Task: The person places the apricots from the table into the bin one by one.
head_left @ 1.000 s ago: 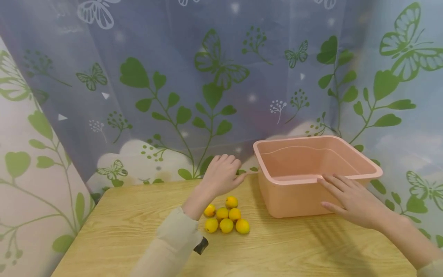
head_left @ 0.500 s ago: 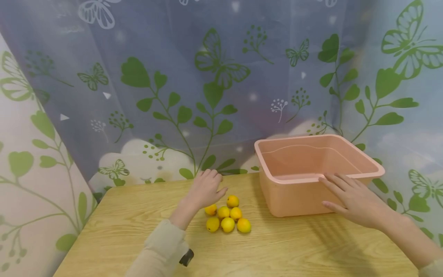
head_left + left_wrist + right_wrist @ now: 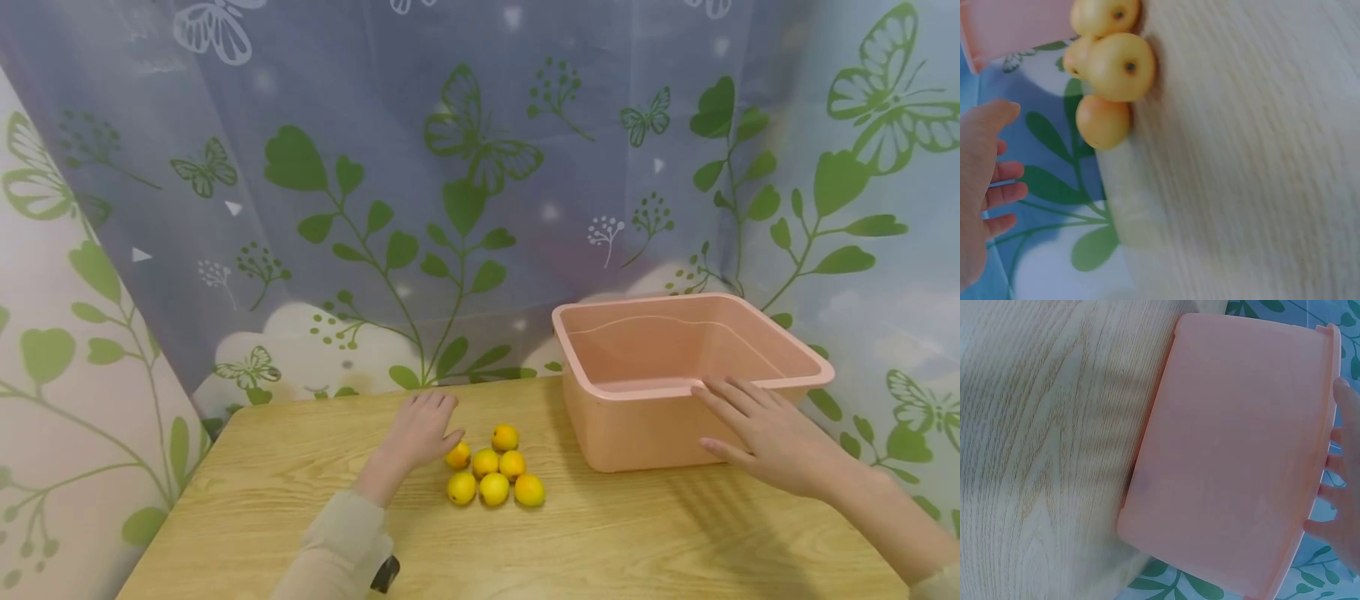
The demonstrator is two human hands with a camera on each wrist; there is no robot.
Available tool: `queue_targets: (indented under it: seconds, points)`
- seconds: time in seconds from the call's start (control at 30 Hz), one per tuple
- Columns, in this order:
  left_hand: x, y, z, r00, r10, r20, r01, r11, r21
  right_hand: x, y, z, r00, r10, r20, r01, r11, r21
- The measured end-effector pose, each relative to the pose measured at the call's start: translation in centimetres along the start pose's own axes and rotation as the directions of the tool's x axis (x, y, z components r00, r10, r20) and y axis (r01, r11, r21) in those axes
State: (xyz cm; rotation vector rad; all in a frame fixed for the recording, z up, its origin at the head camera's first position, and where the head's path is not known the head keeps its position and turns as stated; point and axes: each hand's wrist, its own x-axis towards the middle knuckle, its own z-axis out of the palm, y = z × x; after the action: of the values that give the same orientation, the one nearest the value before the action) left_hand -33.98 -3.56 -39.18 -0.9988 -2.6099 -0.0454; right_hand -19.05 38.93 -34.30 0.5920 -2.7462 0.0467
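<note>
Several small yellow-orange loquats lie in a loose cluster on the wooden table. My left hand hovers just left of the leftmost loquat, fingers relaxed and thumb apart, holding nothing. In the left wrist view, a gap separates that hand from the loquats, whose dark ends show. To the right stands a pink plastic basin; its visible inside holds nothing. My right hand is at its near rim, fingers spread and extended over the edge. In the right wrist view, those fingertips are at the rim.
The wooden table reaches back to a blue curtain printed with green leaves and butterflies. The basin stands near the table's back right, close to the curtain. A black strap end shows under the left sleeve.
My left hand has moved left and down, from above and behind the loquats to beside the leftmost one. The right hand stays at the basin's rim. The loquats have not moved.
</note>
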Motion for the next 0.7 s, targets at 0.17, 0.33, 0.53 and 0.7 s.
queue_targets:
  seconds: [0.17,0.33,0.53,0.7]
  points:
    - [-0.5,-0.5,1.0,0.997,-0.011,0.074,0.009,0.999,0.031,0.0,0.0,0.0,1.000,-0.003,-0.002,0.003,1.000,-0.007]
    - [-0.6,-0.7,2.1,0.994,0.012,0.108,-0.023,0.994,0.105,0.0,0.0,0.0,1.000,0.003,-0.003,-0.003,1.000,-0.002]
    - [-1.0,-0.7,3.1,0.990,0.014,0.138,-0.028,0.995,0.097,0.0,-0.1,0.2,1.000,0.006,-0.010,-0.006,1.000,0.001]
    - [-1.2,-0.7,3.9,0.989,0.016,0.148,-0.029,0.996,0.087,-0.1,0.0,0.2,1.000,0.003,-0.018,-0.003,1.000,-0.001]
